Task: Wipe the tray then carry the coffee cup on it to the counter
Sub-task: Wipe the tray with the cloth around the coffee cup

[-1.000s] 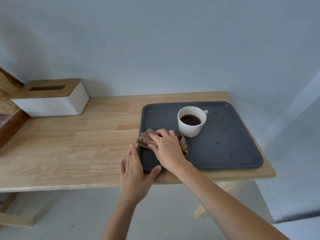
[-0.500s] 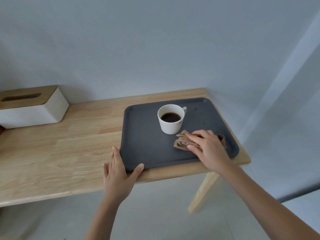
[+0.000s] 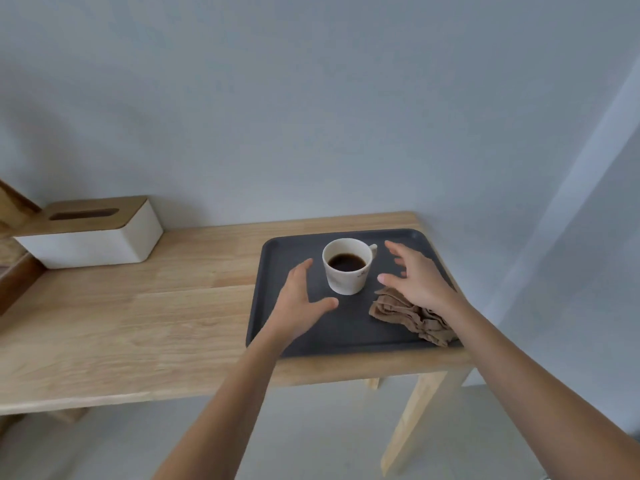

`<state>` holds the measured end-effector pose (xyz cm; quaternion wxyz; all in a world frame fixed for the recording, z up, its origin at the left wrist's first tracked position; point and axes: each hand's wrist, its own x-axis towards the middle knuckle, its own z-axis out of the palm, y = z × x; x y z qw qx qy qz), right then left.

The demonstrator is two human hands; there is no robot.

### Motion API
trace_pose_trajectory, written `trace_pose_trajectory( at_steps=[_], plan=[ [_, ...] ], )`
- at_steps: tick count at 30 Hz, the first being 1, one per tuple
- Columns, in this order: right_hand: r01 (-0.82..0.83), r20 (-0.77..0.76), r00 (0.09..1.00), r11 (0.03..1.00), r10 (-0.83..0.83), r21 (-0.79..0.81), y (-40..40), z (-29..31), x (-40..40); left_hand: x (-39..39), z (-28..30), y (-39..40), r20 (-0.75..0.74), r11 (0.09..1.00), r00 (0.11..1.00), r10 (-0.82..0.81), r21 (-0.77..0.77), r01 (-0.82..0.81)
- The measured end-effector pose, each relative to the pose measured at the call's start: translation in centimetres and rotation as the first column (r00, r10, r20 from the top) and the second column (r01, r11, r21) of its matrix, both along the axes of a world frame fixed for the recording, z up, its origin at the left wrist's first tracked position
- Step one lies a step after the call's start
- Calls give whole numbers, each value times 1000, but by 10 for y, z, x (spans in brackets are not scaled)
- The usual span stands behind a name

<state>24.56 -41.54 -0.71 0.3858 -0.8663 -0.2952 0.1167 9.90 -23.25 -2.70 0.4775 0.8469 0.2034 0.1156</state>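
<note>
Released, cloth (image 3: 412,317) lies on tray (image 3: 346,337); both hands, spread, flank cup (image 3: 347,265) on wooden table (image 3: 138,323).

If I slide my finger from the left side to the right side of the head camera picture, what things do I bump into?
tissue box → left hand → coffee cup → right hand. All of them are over or on the wooden table; the cup stands on the dark tray.

- Light wood counter (image 3: 145,327) against the wall.
- Dark tray (image 3: 349,336) at the counter's right end.
- White tissue box (image 3: 93,245) left of the tray, well apart.
</note>
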Motion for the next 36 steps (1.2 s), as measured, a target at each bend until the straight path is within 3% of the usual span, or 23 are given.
trace_pose_trajectory(
  at_steps=[3,5,15,27,36],
  plan=[
    [-38,-136,990,998,44,51,15,-1,6,24,-7,-4,8,982,999,53,-184,-50],
    [-66,-143,987,994,78,90,22,-1,10,32,-11,-4,42,973,995,92,-215,-81],
    [-120,-120,983,983,136,136,66,-3,17,40,-14,33,83,977,982,170,-148,-156],
    [-129,-156,975,972,161,196,153,-1,20,43,-4,110,13,969,971,239,67,-239],
    [-141,-166,970,968,177,207,169,-2,17,39,-3,120,14,972,972,235,9,-235]
  ],
)
